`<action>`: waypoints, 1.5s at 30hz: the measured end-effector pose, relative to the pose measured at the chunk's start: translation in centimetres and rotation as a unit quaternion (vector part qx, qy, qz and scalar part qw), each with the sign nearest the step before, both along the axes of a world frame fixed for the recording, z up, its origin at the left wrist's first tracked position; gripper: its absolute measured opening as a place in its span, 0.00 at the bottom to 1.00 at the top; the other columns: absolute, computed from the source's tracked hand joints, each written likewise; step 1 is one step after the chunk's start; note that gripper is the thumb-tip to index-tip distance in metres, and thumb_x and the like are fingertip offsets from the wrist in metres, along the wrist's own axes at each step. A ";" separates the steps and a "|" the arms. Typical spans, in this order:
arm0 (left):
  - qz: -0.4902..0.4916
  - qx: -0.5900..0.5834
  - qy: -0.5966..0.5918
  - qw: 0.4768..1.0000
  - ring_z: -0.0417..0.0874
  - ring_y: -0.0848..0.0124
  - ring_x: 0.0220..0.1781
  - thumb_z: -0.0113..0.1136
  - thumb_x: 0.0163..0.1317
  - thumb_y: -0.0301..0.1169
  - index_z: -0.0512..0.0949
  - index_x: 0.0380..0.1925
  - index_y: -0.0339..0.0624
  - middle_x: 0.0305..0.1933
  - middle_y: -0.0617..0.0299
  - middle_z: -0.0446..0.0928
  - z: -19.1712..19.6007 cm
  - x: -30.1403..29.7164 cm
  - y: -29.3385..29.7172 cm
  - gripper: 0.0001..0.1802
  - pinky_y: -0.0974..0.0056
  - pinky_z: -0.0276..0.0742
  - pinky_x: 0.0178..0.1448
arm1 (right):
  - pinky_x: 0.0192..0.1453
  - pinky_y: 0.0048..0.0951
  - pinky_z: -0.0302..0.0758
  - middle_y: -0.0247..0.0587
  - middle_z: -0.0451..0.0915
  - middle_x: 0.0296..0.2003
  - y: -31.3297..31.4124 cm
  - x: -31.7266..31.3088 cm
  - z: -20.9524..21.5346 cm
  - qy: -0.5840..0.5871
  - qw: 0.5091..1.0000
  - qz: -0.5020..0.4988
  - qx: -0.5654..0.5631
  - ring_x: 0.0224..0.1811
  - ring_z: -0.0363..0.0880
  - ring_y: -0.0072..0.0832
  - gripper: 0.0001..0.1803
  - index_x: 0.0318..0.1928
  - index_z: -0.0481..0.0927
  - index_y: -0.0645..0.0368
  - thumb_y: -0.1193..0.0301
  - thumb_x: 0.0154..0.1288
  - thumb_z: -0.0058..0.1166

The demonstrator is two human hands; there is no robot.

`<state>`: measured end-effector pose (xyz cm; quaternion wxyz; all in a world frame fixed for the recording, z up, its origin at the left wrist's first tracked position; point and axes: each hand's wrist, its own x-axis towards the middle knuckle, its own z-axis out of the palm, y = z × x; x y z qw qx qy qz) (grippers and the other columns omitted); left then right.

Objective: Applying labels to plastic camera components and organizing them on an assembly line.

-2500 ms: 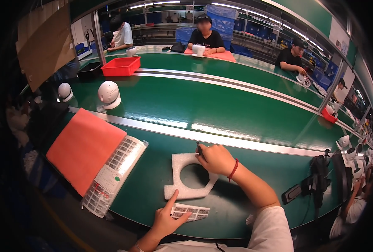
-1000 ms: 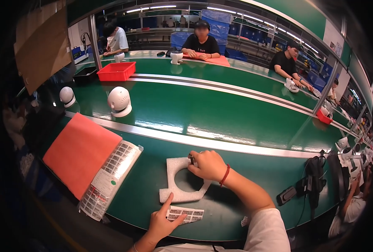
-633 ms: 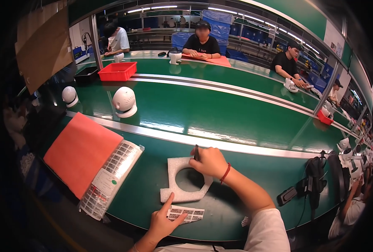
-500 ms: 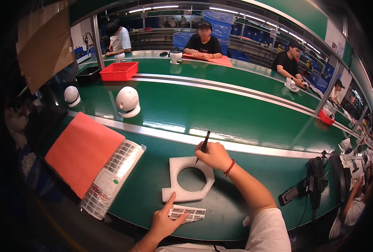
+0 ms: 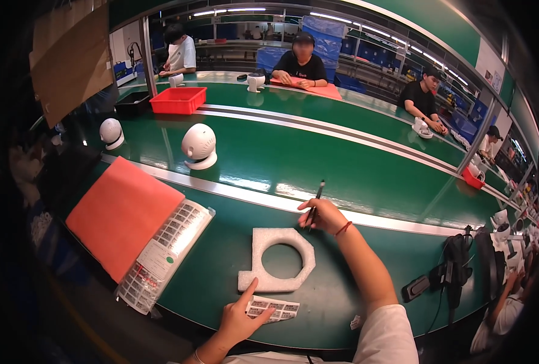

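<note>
A white foam ring block (image 5: 258,242), with a large round hole, lies flat on the green table in front of me. My left hand (image 5: 240,318) has its fingers spread; the index fingertip touches the foam's near left corner. Its thumb rests on a small sheet of printed labels (image 5: 284,310) just below the block. Beyond the foam's far right corner, my right hand (image 5: 325,216) is closed around a slim black pen-like tool (image 5: 320,193), held raised; whether it is a pen or tweezers is unclear. This hand is apart from the foam.
At left, an orange-red sheet (image 5: 124,212) partly covers a pack of label sheets (image 5: 181,227). White rounded devices (image 5: 200,144) stand on the green line beyond. A red bin (image 5: 178,101) sits farther back. Black cables (image 5: 457,261) lie at right. Several co-workers sit opposite.
My right hand with the black tool has moved right and slightly up, away from the foam block's far edge. My left hand stays in place. The whole view has shifted slightly.
</note>
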<state>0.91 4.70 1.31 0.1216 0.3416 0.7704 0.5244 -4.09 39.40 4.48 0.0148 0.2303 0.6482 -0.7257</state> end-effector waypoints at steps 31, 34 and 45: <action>0.108 0.158 0.040 0.981 0.86 0.66 0.25 0.73 0.47 0.33 0.72 0.55 0.36 0.28 0.60 0.83 -1.2 -0.6 -3.0 0.34 0.65 0.81 0.32 | 0.33 0.43 0.77 0.45 0.81 0.34 -9.8 -14.3 -1.6 0.185 0.647 0.155 0.723 0.33 0.81 0.45 0.12 0.50 0.76 0.48 0.66 0.67 0.47; 0.078 0.118 0.098 0.985 0.85 0.66 0.23 0.72 0.49 0.36 0.74 0.53 0.39 0.25 0.60 0.82 -0.7 -1.2 -3.0 0.31 0.64 0.81 0.30 | 0.33 0.42 0.78 0.44 0.82 0.35 -10.0 -18.8 -2.0 0.124 0.616 0.160 0.761 0.32 0.82 0.44 0.21 0.56 0.71 0.42 0.64 0.61 0.52; -0.008 0.026 -0.134 0.991 0.85 0.56 0.38 0.68 0.56 0.33 0.72 0.57 0.48 0.43 0.54 0.82 1.2 -1.2 -4.5 0.27 0.64 0.81 0.45 | 0.44 0.44 0.79 0.48 0.83 0.40 -10.0 -25.1 -2.7 -0.016 0.649 0.154 0.744 0.39 0.82 0.47 0.20 0.49 0.75 0.54 0.65 0.54 0.48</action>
